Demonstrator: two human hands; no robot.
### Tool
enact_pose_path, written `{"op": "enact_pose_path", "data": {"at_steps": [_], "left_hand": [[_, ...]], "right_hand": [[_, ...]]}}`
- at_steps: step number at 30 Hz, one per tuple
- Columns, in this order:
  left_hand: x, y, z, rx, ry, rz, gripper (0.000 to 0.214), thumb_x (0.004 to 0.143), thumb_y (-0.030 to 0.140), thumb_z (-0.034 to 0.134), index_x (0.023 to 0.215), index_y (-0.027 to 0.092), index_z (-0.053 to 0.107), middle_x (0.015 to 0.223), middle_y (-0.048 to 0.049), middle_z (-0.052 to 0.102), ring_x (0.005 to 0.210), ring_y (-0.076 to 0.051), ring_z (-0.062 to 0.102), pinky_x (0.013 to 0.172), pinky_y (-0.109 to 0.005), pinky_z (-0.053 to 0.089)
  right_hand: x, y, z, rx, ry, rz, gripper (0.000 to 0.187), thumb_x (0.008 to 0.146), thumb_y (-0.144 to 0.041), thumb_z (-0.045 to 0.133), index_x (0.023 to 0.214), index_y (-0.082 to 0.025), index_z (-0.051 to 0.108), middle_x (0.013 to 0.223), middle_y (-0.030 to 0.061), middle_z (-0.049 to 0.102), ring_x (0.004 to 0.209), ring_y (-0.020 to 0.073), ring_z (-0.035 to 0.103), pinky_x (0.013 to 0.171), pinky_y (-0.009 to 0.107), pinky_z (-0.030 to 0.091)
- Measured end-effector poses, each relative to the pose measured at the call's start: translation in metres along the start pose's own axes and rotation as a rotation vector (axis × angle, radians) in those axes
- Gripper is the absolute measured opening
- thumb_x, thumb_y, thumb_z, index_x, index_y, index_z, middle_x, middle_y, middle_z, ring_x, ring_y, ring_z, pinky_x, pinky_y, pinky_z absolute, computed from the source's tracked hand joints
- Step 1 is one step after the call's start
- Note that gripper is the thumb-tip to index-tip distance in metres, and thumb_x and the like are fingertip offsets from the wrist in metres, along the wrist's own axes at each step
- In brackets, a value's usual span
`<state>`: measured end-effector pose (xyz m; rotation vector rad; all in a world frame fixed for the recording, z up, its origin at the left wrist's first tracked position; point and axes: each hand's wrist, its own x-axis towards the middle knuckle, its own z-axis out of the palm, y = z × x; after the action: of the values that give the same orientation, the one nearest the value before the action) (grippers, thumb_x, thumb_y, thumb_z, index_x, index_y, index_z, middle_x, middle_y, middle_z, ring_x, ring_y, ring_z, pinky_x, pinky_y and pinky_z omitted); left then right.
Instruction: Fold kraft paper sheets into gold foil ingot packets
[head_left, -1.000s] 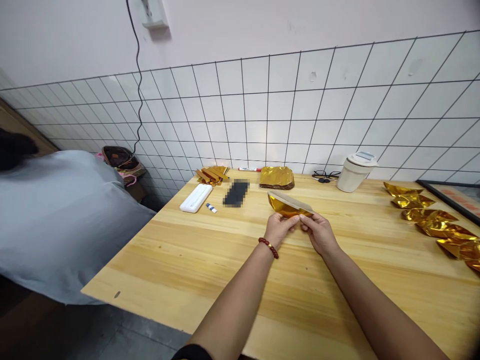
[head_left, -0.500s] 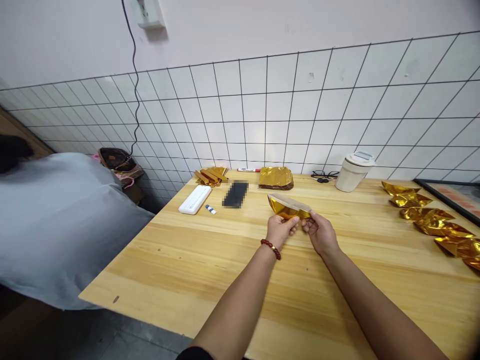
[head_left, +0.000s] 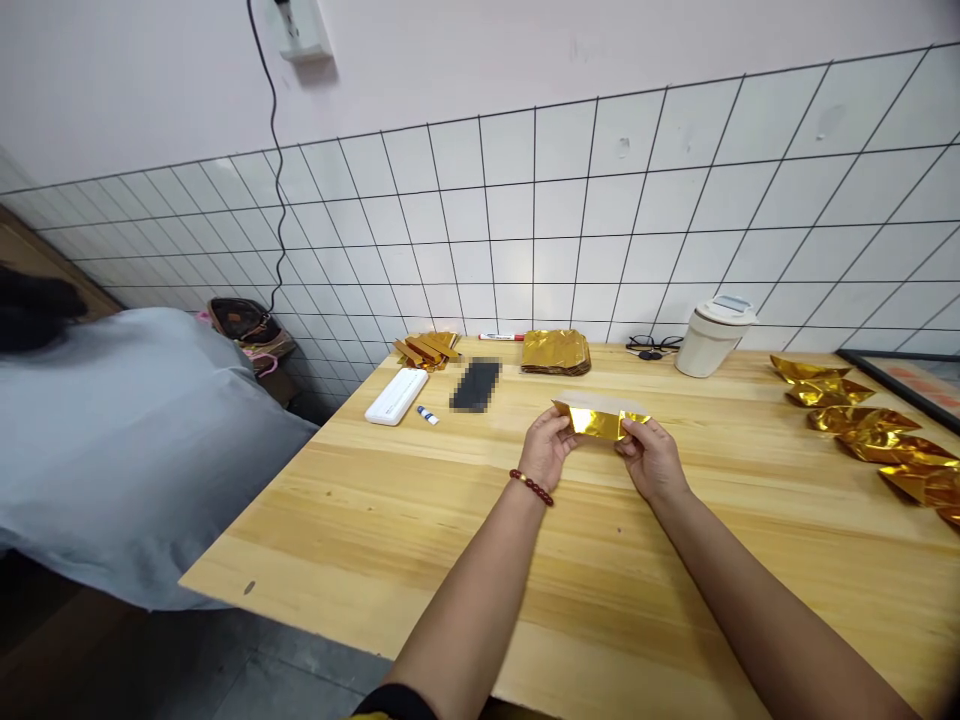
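A folded piece of gold foil paper (head_left: pixel 600 421) is held just above the wooden table (head_left: pixel 420 520), level and side-on to me. My left hand (head_left: pixel 546 452), with a red bead bracelet on its wrist, pinches the paper's left end. My right hand (head_left: pixel 654 458) pinches the right end. Both hands are closed on the paper.
Along the back edge lie a stack of gold sheets (head_left: pixel 555 352), folded gold strips (head_left: pixel 427 349), a red marker (head_left: pixel 501 337), a white case (head_left: pixel 395 396), a glue tube (head_left: pixel 427 414), a dark phone (head_left: pixel 475 385), glasses (head_left: pixel 649 347) and a white cup (head_left: pixel 711 335). Finished gold pieces (head_left: pixel 862 415) line the right. A person in grey (head_left: pixel 127 450) sits at left.
The gold paper has turned from slanting away to lying level across my view, and my hands have spread to its two ends. The view shifted slightly.
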<state>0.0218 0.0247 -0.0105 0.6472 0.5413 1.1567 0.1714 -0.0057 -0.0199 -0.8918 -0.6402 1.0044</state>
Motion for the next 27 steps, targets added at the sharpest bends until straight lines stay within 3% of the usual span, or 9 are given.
{"op": "enact_pose_path", "data": {"at_steps": [6, 10, 14, 18, 23, 27], "left_hand": [[0.000, -0.005, -0.001, 0.070, 0.076, 0.013, 0.043, 0.047, 0.029, 0.090, 0.079, 0.012, 0.067, 0.072, -0.0005, 0.064, 0.062, -0.009, 0.057, 0.059, -0.023, 0.048], [-0.001, -0.010, 0.003, 0.056, 0.053, 0.044, 0.048, 0.046, 0.024, 0.091, 0.087, 0.012, 0.070, 0.081, -0.0030, 0.070, 0.072, -0.013, 0.063, 0.069, -0.028, 0.052], [-0.001, -0.013, 0.003, 0.094, -0.026, 0.090, 0.039, 0.050, 0.025, 0.090, 0.083, 0.013, 0.073, 0.084, -0.0054, 0.073, 0.079, -0.015, 0.065, 0.080, -0.030, 0.051], [-0.001, -0.013, 0.001, 0.115, -0.052, 0.070, 0.037, 0.051, 0.029, 0.090, 0.080, 0.013, 0.073, 0.079, -0.0047, 0.072, 0.073, -0.014, 0.062, 0.074, -0.028, 0.050], [0.002, -0.012, 0.000, 0.155, 0.024, 0.067, 0.039, 0.052, 0.039, 0.089, 0.076, 0.012, 0.073, 0.067, -0.0013, 0.066, 0.056, -0.007, 0.051, 0.054, -0.022, 0.038], [0.004, -0.012, 0.000, 0.134, 0.098, 0.076, 0.038, 0.045, 0.037, 0.090, 0.064, 0.012, 0.069, 0.057, 0.0018, 0.059, 0.050, -0.005, 0.045, 0.051, -0.022, 0.034]], "right_hand": [[-0.005, 0.002, 0.002, -0.014, -0.167, 0.029, 0.038, 0.061, -0.043, 0.086, 0.082, -0.021, 0.064, 0.068, -0.0033, 0.057, 0.052, 0.0076, 0.040, 0.047, 0.022, 0.034], [-0.011, 0.003, 0.008, -0.197, -0.322, 0.047, 0.042, 0.056, -0.040, 0.090, 0.083, -0.020, 0.063, 0.069, -0.0024, 0.060, 0.059, 0.0100, 0.049, 0.056, 0.023, 0.040], [-0.014, 0.006, 0.011, -0.333, -0.323, 0.032, 0.043, 0.057, -0.049, 0.087, 0.079, -0.019, 0.067, 0.065, -0.0006, 0.060, 0.056, 0.0113, 0.046, 0.051, 0.024, 0.036], [-0.011, 0.009, 0.006, -0.431, -0.385, -0.024, 0.044, 0.067, -0.058, 0.078, 0.057, -0.018, 0.061, 0.050, -0.0019, 0.050, 0.050, 0.0105, 0.040, 0.049, 0.025, 0.033], [-0.011, 0.008, 0.003, -0.459, -0.363, -0.029, 0.045, 0.068, -0.058, 0.077, 0.054, -0.018, 0.063, 0.049, 0.0000, 0.053, 0.049, 0.0111, 0.044, 0.049, 0.025, 0.035], [-0.013, 0.007, 0.004, -0.477, -0.379, 0.025, 0.043, 0.067, -0.055, 0.079, 0.055, -0.016, 0.064, 0.049, 0.0006, 0.054, 0.047, 0.0102, 0.044, 0.047, 0.025, 0.035]]}}
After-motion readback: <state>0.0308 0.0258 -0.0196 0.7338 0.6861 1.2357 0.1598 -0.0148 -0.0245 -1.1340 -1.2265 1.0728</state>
